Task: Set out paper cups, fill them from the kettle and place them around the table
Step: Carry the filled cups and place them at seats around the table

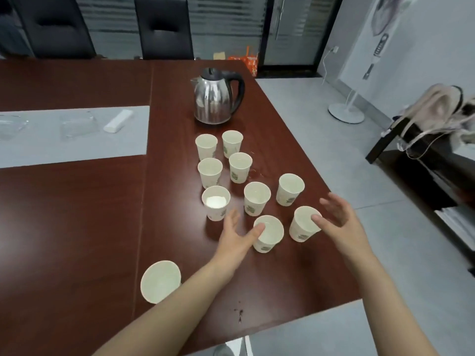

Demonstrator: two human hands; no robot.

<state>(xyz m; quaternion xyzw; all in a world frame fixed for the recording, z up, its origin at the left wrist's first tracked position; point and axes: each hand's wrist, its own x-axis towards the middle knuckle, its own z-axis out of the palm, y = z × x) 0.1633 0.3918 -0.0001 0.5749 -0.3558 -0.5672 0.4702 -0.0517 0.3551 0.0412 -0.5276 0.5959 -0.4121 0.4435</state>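
Ten paper cups (pixel 257 197) are standing upright on the tabletop (pixel 90 227), and the two closest to the person look like the ones being reached for. The nearest cup (pixel 273 236) is sitting just on the thumb side of the left hand (pixel 235 235). That hand's fingers are lying spread and straight, with the thumb tip at the cup's rim and not curling round it. The second cup (pixel 301 226) is sitting under the thumb of the right hand (pixel 338 217), which is hovering with its fingers spread wide and gripping nothing.

By my reckoning the person is going for a pair of cups to carry to places round the table. Doing that well is going to mean closing each hand round the cup wall below the rim. It also means squeezing lightly so the paper is not buckling, then lifting straight up and level. How full the cups are I cannot tell.

Seven more cups are crowding just beyond the fingertips, so knocking them is the risk. Farther beyond those the kettle (pixel 217 98) is resting. A lone cup (pixel 160 281) is standing beside the left forearm, well apart from the rest.
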